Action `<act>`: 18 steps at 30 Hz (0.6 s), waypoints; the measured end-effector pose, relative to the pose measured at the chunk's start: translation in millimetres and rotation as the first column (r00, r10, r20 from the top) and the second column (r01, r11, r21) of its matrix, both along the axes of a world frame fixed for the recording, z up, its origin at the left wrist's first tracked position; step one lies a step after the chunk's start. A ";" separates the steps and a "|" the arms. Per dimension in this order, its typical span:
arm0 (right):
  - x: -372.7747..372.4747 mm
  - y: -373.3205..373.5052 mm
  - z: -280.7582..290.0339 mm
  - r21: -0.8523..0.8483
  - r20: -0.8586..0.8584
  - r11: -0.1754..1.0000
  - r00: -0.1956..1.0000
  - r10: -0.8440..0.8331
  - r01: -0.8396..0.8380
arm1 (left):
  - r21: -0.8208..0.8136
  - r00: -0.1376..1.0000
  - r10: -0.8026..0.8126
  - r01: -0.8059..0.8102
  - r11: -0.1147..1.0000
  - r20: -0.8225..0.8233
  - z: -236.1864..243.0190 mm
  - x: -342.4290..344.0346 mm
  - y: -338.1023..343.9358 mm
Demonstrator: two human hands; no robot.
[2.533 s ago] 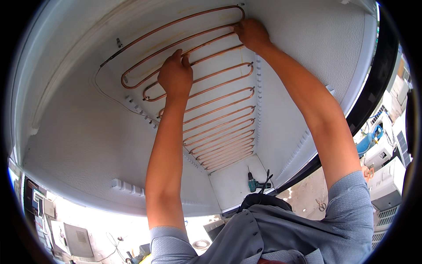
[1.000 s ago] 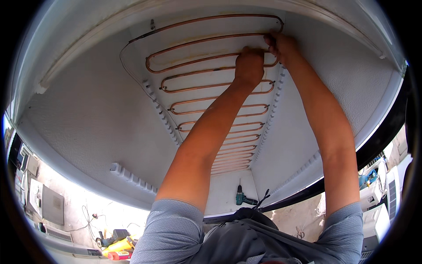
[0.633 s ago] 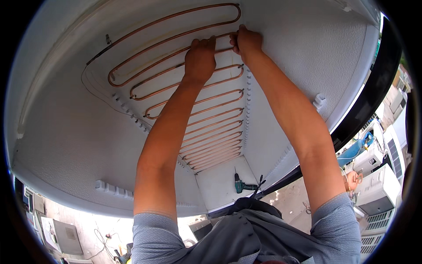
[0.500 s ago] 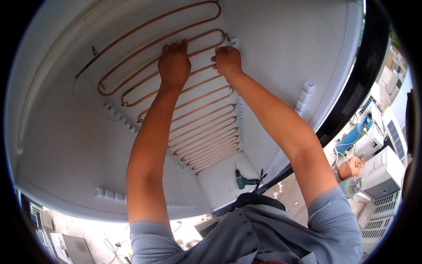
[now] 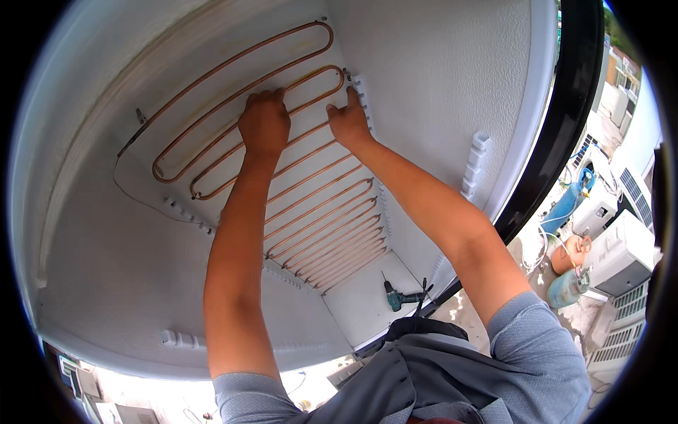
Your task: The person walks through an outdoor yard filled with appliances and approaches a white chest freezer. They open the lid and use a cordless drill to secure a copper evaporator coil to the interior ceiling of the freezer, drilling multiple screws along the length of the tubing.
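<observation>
A serpentine copper tube coil [image 5: 331,39] runs in long loops along the back wall of a white cabinet. My left hand [image 5: 265,124] is closed, its fingers curled over one of the upper runs of tube. To its right, my right hand [image 5: 350,126] has its thumb and forefinger apart. That forefinger reaches up beside the right ends of the loops, close to a white notched strip [image 5: 360,95] in the corner. The other fingers of this hand are partly hidden. A thin wire [image 5: 116,177] trails down from the coil's dark left end.
A green-black cordless drill [image 5: 401,300] lies at the cabinet's lower end. White notched brackets [image 5: 476,164] stick out from the side wall [image 5: 438,78]. Outside on the right stand a blue gas cylinder [image 5: 565,206], an orange one [image 5: 568,254] and white appliance units [image 5: 621,254].
My right hand has opened from a closed shape, its forefinger now stretched up toward the corner. The left hand stays on the tube. The whole view has shifted slightly.
</observation>
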State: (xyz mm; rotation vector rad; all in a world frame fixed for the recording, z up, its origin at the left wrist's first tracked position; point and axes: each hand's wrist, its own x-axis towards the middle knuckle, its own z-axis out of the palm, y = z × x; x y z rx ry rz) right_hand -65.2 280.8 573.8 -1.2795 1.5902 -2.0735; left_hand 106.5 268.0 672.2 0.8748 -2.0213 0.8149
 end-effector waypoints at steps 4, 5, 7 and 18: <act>38.2 21.1 33.6 -0.161 0.536 0.937 0.770 0.347 -0.310 | 0.022 1.000 0.028 -0.028 0.999 -0.009 -5.1 14.9 -1.2; 37.9 22.2 42.2 -0.314 0.640 0.890 0.618 0.457 -0.332 | 0.021 1.000 0.013 -0.013 1.000 -0.015 -3.1 11.5 -0.2; 41.2 17.2 50.8 -0.573 0.706 0.782 0.337 0.622 -0.244 | 0.019 1.000 0.003 -0.002 1.000 -0.010 -1.5 10.0 -0.2; 24.5 -8.0 59.5 -0.720 0.677 0.694 -0.195 0.709 0.024 | 0.031 1.000 0.011 -0.012 0.999 0.020 3.5 8.8 2.4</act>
